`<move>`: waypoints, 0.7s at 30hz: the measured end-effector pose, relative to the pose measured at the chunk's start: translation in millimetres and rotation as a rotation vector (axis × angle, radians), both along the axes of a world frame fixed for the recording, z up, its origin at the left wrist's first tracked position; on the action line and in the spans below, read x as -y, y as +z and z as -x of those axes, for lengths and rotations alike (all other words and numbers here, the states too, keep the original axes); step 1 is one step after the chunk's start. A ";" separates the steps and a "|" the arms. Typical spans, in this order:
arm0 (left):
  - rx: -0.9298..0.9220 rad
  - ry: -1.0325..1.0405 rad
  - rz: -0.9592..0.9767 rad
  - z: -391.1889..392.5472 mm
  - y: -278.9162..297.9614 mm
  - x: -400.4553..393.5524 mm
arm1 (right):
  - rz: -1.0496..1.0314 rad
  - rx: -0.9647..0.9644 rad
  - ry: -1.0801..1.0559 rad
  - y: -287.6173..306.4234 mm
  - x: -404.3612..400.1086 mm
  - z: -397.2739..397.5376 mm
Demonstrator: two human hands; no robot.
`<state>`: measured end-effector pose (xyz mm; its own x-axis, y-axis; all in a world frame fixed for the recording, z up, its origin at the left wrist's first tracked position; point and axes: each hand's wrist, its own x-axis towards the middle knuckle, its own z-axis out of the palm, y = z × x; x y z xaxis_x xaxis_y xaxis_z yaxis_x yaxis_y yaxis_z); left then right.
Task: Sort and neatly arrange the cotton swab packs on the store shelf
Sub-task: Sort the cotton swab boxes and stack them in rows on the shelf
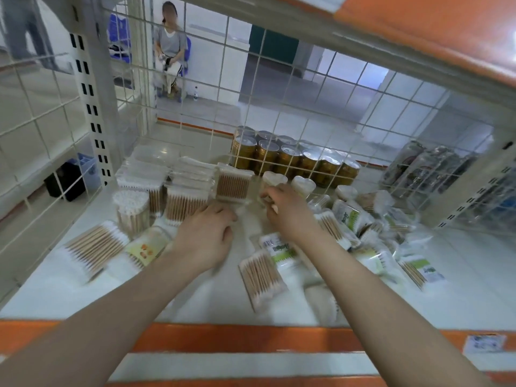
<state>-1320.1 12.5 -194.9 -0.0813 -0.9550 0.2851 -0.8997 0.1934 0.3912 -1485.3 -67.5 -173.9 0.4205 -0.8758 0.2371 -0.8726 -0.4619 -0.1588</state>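
Nearest me on the shelf (195,300), loose swab packs (262,277) lie scattered, most in a jumble to my right. My left hand (206,236) hovers mid-shelf, fingers curled, seemingly on nothing, though blur makes it hard to be sure. My right hand (284,210) pinches something small I can't make out, beside the heart-shaped tubs (303,185). Behind, stacked packs (190,188) stand in rows. A careless reach could topple those stacks or knock the round tub (131,210).

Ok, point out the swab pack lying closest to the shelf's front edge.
The flat clear pack of wooden-stick swabs just below the right forearm. It lies alone, nearer the orange shelf edge than the left flat pack or the green-labelled packs.
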 end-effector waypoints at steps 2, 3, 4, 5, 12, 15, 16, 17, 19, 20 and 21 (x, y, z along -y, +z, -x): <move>-0.018 -0.028 -0.055 5.7 -2.2 -1.9 | -0.007 0.005 0.018 1.4 -6.6 10.6; -0.024 -0.053 -0.076 9.0 -3.5 -2.9 | -0.004 0.016 0.028 2.2 -9.6 16.3; -0.027 -0.081 -0.094 12.5 -4.2 -4.1 | 0.006 0.028 0.035 2.9 -12.3 22.1; -0.022 -0.107 -0.122 16.7 -5.7 -5.6 | 0.014 0.034 0.038 4.0 -15.0 28.0; 0.106 -0.251 -0.220 40.5 -8.4 -14.7 | -0.036 -0.077 0.021 4.5 -24.3 50.5; 0.113 -0.247 -0.247 45.0 -7.9 -17.3 | -0.030 -0.059 0.022 3.4 -25.5 53.2; 0.125 -0.250 -0.250 45.2 -7.1 -18.2 | -0.029 -0.057 0.023 3.3 -25.9 53.5; 0.148 -0.255 -0.259 45.6 -5.8 -19.2 | -0.028 -0.056 0.026 3.1 -26.6 53.5; 0.190 -0.257 -0.274 46.5 -3.0 -22.2 | -0.036 -0.061 0.033 3.1 -28.0 52.5; 0.198 -0.250 -0.271 46.7 -2.3 -23.6 | -0.043 -0.071 0.039 3.3 -28.5 51.7; 0.201 -0.241 -0.268 46.7 -1.7 -24.8 | -0.053 -0.082 0.048 3.3 -29.0 50.4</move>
<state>-1366.7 37.3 -196.5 -0.3403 -0.9402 -0.0157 -0.9048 0.3228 0.2777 -1535.7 -38.5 -170.6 0.4785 -0.8644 0.1544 -0.8607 -0.4965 -0.1128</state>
